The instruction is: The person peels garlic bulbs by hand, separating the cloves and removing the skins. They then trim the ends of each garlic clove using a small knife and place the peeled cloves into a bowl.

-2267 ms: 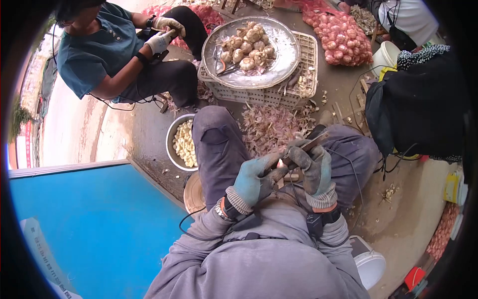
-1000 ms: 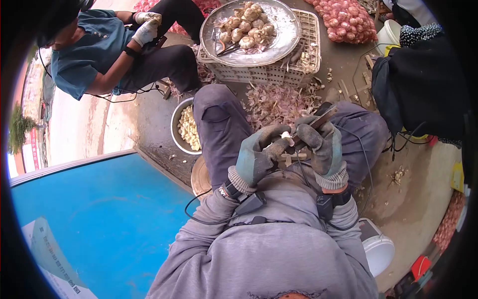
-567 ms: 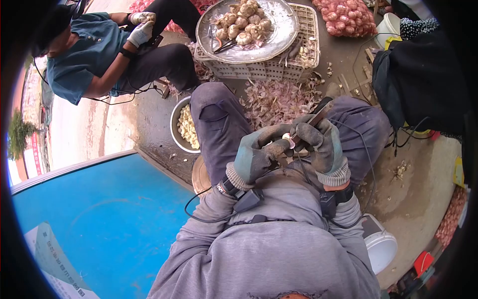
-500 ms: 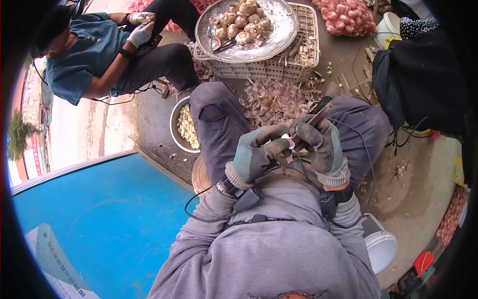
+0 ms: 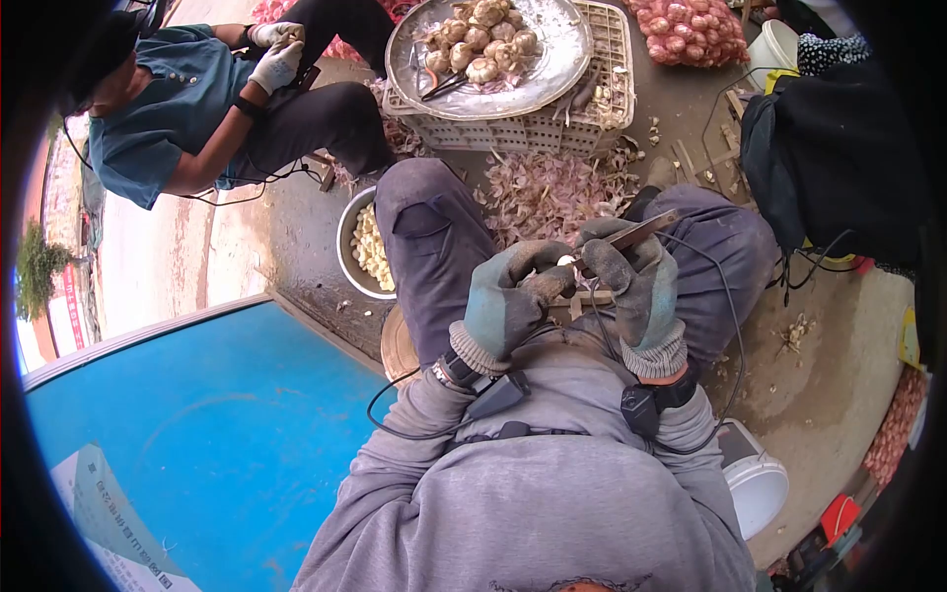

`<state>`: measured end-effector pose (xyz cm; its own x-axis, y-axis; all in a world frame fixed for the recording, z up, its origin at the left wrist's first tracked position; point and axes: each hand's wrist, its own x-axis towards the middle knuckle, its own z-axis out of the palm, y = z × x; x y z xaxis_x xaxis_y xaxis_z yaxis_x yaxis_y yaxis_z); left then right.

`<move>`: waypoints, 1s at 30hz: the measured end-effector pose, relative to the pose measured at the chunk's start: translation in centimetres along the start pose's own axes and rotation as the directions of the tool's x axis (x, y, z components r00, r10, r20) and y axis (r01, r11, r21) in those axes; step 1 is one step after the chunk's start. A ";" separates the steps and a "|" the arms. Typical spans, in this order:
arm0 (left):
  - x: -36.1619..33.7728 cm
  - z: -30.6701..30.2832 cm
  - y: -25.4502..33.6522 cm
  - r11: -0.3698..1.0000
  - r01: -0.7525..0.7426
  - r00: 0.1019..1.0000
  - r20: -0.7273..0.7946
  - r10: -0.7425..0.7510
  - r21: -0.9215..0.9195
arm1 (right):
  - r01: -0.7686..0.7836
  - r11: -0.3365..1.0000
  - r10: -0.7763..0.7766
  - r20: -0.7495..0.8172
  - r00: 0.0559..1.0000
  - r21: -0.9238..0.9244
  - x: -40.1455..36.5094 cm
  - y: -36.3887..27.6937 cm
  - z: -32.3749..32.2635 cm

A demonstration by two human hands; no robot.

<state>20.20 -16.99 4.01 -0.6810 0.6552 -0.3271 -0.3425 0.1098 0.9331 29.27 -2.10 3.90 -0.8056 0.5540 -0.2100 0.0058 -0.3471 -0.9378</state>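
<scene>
My left hand (image 5: pixel 513 294), in a grey and teal glove, pinches a small pale garlic clove (image 5: pixel 565 260) between thumb and fingers. Right beside it my right hand (image 5: pixel 631 276), gloved alike, is wrapped round a knife (image 5: pixel 641 230) whose blade points up and to the right. The knife's lower end is close to the clove; whether they touch is hard to tell. Beyond my hands, garlic skins (image 5: pixel 552 192) lie heaped on the ground. Peeled cloves (image 5: pixel 370 252) fill part of a metal bowl (image 5: pixel 345 232) beside my left knee.
Whole garlic bulbs (image 5: pixel 481 69) and pliers-like cutters lie on a round metal tray (image 5: pixel 552 89) on a plastic crate (image 5: pixel 602 128). A co-worker (image 5: pixel 187 109) sits at upper left. A blue board (image 5: pixel 227 414) is at left, a white bucket (image 5: pixel 758 493) at right.
My right hand has turned slightly, and the knife now tilts lower and farther to the right. My left hand has shifted a little, still holding the clove.
</scene>
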 end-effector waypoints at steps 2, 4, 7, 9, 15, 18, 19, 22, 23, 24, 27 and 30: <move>0.0 -0.1 -0.1 0.999 -0.033 0.999 -0.007 0.033 0.010 | 0.031 0.998 -0.032 -0.006 0.999 -0.059 0.1 0.2 0.0; -0.1 -0.1 0.1 1.000 -0.011 1.000 0.026 0.010 0.028 | -0.012 1.000 0.012 0.000 1.000 -0.018 -0.1 -0.2 -0.1; -0.4 -0.2 0.4 0.999 0.045 0.998 0.035 -0.045 0.023 | -0.111 0.991 0.109 0.021 0.994 0.079 -0.1 0.6 -0.7; -0.5 -0.2 0.5 0.998 0.035 0.998 0.054 -0.038 0.046 | -0.165 0.977 0.162 0.038 0.986 0.135 -0.2 0.9 -0.8; -0.1 -1.2 -1.2 0.999 0.033 0.985 0.169 -0.033 0.005 | -0.203 0.938 0.184 0.091 0.979 0.282 -0.2 0.7 -1.0; -0.1 -1.2 -1.8 0.925 0.227 0.970 0.154 -0.188 -0.303 | -0.162 0.952 0.150 0.065 0.986 0.259 -0.2 0.8 -0.8; 0.0 -1.2 -1.8 0.819 0.326 0.945 0.179 -0.274 -0.472 | -0.154 0.967 0.140 0.084 0.987 0.202 -0.2 0.6 -0.8; -0.2 -1.0 -1.8 1.000 -0.014 0.993 0.118 0.013 0.010 | -0.145 0.986 0.138 0.085 0.987 0.085 -0.2 0.0 -0.5; -0.2 -0.9 -1.6 1.000 -0.014 0.993 0.116 0.012 0.011 | -0.144 0.989 0.142 0.063 0.988 0.025 -0.2 -0.1 -0.5; -0.3 -0.7 -1.4 0.984 0.107 0.990 0.101 -0.093 -0.140 | -0.145 0.989 0.143 0.064 0.988 0.026 -0.2 0.0 -0.6; -0.5 -0.4 -1.9 0.940 0.175 0.983 0.104 -0.150 -0.294 | -0.129 0.987 0.120 0.099 0.988 0.096 0.0 0.3 -0.8; -0.5 -0.8 -1.8 0.952 0.143 0.985 0.129 -0.112 -0.269 | -0.131 0.990 0.127 0.078 0.989 0.047 -0.1 0.0 -0.6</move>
<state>20.60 -18.10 2.34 -0.5489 0.7300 -0.4071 -0.5978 -0.0025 0.8016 29.72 -1.65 3.78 -0.8422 0.4447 -0.3050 0.0833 -0.4516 -0.8883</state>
